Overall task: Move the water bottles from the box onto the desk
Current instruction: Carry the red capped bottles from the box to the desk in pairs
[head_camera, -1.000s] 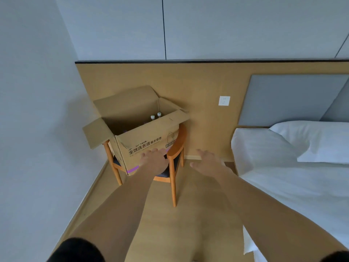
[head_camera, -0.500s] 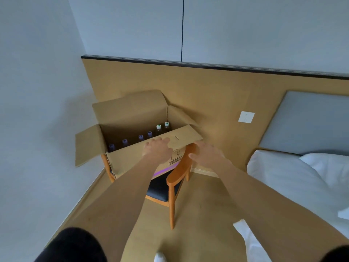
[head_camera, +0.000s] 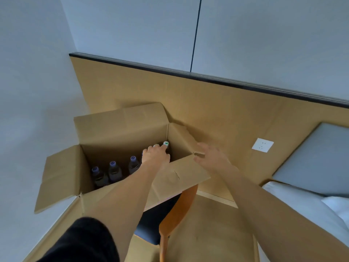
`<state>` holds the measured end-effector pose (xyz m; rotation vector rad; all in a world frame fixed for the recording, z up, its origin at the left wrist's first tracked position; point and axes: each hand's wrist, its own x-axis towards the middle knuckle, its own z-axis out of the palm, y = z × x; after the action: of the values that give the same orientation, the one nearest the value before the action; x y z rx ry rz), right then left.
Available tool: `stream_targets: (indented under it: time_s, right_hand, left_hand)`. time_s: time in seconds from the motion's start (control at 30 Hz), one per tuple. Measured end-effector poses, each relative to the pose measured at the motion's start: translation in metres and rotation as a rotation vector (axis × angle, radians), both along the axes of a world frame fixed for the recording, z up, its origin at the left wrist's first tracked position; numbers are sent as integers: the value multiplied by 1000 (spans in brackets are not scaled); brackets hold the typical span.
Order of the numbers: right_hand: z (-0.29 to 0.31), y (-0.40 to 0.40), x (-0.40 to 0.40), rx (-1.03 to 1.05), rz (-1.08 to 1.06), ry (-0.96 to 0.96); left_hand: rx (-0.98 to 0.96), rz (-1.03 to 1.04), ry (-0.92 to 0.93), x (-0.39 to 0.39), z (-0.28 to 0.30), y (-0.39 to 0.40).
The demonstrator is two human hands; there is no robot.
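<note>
With the view closer than a second ago, the left hand point(head_camera: 155, 157) has reached into the cardboard box point(head_camera: 120, 129) toward the white-capped bottles point(head_camera: 165, 143), fingers spread and gripping nothing, the right hand point(head_camera: 211, 157) open above the box's right flap, so every bottle remains inside the box.

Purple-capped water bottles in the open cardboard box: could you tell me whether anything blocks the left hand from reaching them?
Nothing visible does. The cardboard box has its flaps folded open, and the left hand is already inside, above the purple-capped water bottles.
</note>
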<state>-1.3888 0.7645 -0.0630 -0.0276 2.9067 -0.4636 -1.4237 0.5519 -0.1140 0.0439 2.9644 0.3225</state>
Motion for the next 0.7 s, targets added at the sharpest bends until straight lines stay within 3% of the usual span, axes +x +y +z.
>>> stream_targets:
  time_s: [0.33, 0.7]
  right_hand:
    - [-37, -59, -102, 0, 182, -38]
    - [-112, -143, -189, 13, 456, -215]
  left_hand:
    - [7, 127, -74, -71, -38, -68]
    - [-5, 503, -193, -56, -73, -183]
